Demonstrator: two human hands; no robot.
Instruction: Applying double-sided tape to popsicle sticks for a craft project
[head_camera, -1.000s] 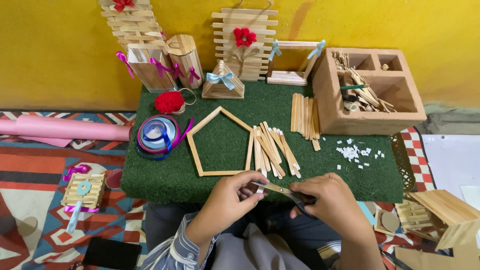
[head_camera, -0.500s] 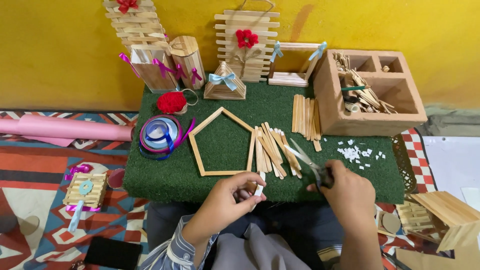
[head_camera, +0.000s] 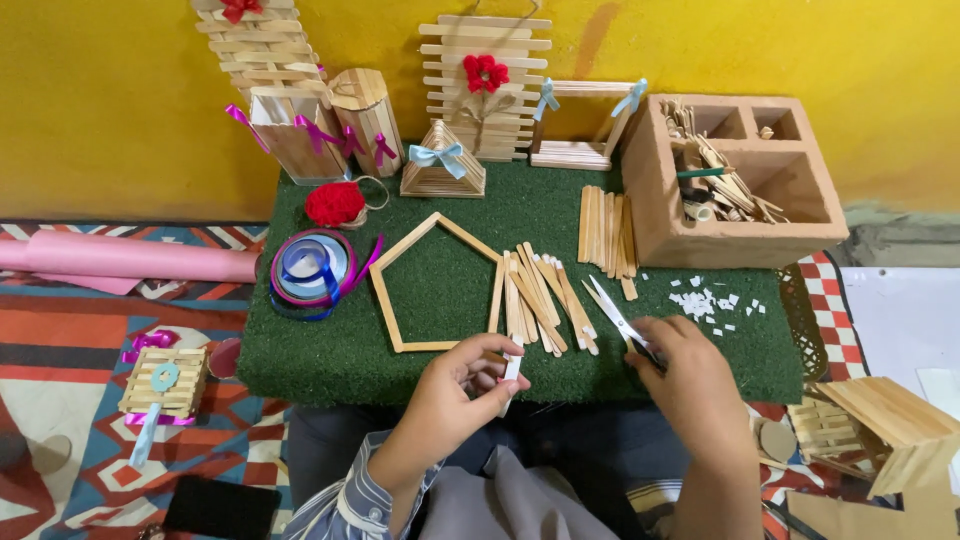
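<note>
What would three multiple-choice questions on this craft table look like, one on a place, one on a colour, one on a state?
1. Where does the pentagon stick frame lie?
A. on the green mat
B. in the wooden box
C. on the pink roll

2. What colour is the yarn ball?
A. blue
B. red
C. yellow

3. How are the scissors in the right hand?
A. shut
B. blades parted
C. lying unheld

Answers: 1 A, the frame rests flat on the mat; 2 B, the ball is plainly red; 3 B, the two blades spread apart. The left hand pinches a short stick piece.
</note>
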